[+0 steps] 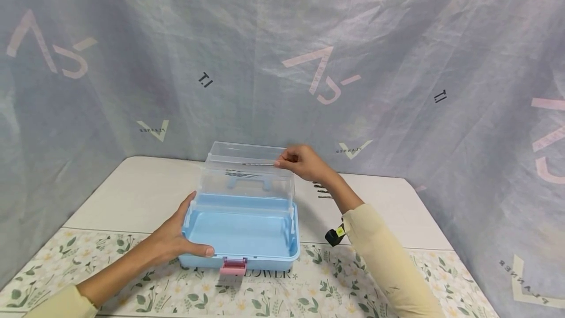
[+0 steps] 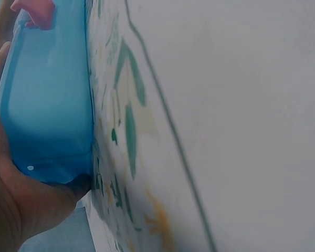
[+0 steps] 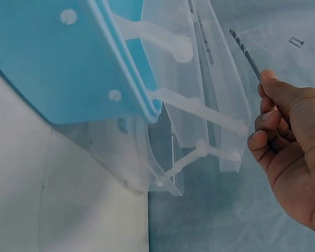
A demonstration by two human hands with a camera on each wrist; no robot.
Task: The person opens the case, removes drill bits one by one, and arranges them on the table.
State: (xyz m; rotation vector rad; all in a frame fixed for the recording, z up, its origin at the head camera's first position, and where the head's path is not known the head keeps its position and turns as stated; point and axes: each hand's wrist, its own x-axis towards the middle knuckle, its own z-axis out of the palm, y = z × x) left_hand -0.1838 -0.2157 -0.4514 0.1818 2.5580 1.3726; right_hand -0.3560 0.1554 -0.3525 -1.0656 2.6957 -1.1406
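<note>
A light blue toolbox stands with its clear trays raised in tiers towards the back. My left hand grips its left end, thumb along the front rim; in the left wrist view the hand wraps the blue wall. Above the top tray, my right hand pinches a drill bit by its shank between thumb and fingers, its fluted end pointing away from the hand. Several drill bits lie in a tray below it.
More drill bits lie in a row on the table right of the toolbox. A black tape measure with a yellow label sits beside the right sleeve, partly hidden. The box's pink latch hangs at the front. A grey curtain stands behind.
</note>
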